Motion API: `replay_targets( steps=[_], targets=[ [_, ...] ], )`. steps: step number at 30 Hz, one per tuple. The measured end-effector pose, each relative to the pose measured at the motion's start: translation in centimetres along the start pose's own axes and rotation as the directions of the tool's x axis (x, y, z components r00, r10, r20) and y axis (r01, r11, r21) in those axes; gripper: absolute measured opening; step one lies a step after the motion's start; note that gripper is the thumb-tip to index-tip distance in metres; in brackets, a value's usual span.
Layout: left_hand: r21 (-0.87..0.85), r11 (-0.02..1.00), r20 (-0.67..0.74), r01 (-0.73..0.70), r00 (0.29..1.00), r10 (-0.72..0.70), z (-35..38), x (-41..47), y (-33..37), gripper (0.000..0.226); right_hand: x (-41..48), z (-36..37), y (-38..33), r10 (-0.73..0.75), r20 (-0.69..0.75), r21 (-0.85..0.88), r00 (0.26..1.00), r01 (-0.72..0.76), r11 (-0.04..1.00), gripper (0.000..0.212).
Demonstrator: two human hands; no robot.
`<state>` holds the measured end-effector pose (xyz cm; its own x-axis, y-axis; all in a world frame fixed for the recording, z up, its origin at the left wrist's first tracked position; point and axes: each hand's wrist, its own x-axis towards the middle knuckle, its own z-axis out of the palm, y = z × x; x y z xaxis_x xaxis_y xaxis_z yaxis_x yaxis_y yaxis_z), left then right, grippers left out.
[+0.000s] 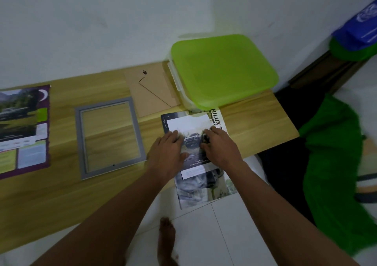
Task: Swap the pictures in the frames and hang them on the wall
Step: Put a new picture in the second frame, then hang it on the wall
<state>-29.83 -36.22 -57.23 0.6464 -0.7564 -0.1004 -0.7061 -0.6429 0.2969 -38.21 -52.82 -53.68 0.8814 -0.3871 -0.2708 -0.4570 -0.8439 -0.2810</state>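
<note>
**Now: print under both hands, frame to my left**

Right now the print (187, 125) lies flat on a brochure (204, 192) that overhangs the near edge of the table (61, 194), and both my hands are on it. My left hand (166, 149) rests flat on its left side, fingers straight and close together, thumb reaching across the lower part. My right hand (219, 146) sits at its right edge with the fingers bent. Blur keeps me from telling whether they pinch the paper or only press on it.

What the coming move turns on, as I judge it, is the frame (79, 141). It lies to the left of my hands, near the print but apart from it, empty, with the wood showing through the glass. Its long axis runs away from me toward the wall (102, 20), and the print's runs nearly the same way, so a sideways carry with little turning should line them up. My left hand is the nearer one. The board (151, 90) lies beyond, between the frame and a green-lidded box (222, 69), right up against the box.

The table is pale, smooth wood grain, set against the plain white wall. A leaflet (22, 129) lies at its far left. Right of the table is a green cloth (334, 163). Below me are white floor (204, 235) tiles and my bare foot (166, 239).
</note>
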Motion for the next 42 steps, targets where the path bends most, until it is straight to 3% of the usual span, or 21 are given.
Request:
replay_targets(
  steps=[4,9,12,17,20,26,34,42],
  targets=[
    [-0.156,0.985,-0.010,0.075,0.997,-0.078,-1.9,-0.7,-0.4,0.059,-0.1,-0.8,-1.9,-0.018,-0.022,-0.030,1.000,0.018,0.999,0.036],
    [-0.308,0.933,-0.133,0.186,0.962,-0.236,-6.2,-4.0,-3.8,0.041,1.1,-1.9,-8.2,-0.104,-0.012,-0.022,0.995,0.103,0.994,0.037],
    [-0.310,0.909,-0.185,0.279,0.920,-0.345,-8.6,-6.6,-8.7,0.041,2.6,-1.9,-13.9,-0.199,0.002,-0.023,0.980,0.199,0.980,0.032],
    [-0.309,0.839,-0.226,0.447,0.823,-0.521,-12.0,-11.6,-17.9,0.037,4.7,-0.4,-24.8,-0.317,0.042,0.019,0.947,0.317,0.948,0.045],
    [-0.347,0.815,-0.308,0.464,0.764,-0.566,-13.0,-14.2,-23.1,0.030,6.1,1.4,-30.5,-0.357,0.108,0.017,0.928,0.357,0.934,0.045],
    [-0.411,0.740,-0.281,0.532,0.699,-0.658,-14.2,-16.5,-32.6,0.024,8.7,6.1,-40.0,-0.378,0.148,0.059,0.914,0.373,0.926,0.027],
    [-0.422,0.701,-0.225,0.574,0.683,-0.695,-13.3,-15.7,-39.6,0.035,11.1,10.7,-46.3,-0.212,0.142,0.032,0.967,0.209,0.977,0.024],
    [-0.362,0.728,-0.257,0.581,0.689,-0.678,-12.5,-15.3,-40.7,0.043,11.2,12.2,-48.8,0.001,0.052,0.108,0.999,-0.006,0.994,0.028]
  ],
)
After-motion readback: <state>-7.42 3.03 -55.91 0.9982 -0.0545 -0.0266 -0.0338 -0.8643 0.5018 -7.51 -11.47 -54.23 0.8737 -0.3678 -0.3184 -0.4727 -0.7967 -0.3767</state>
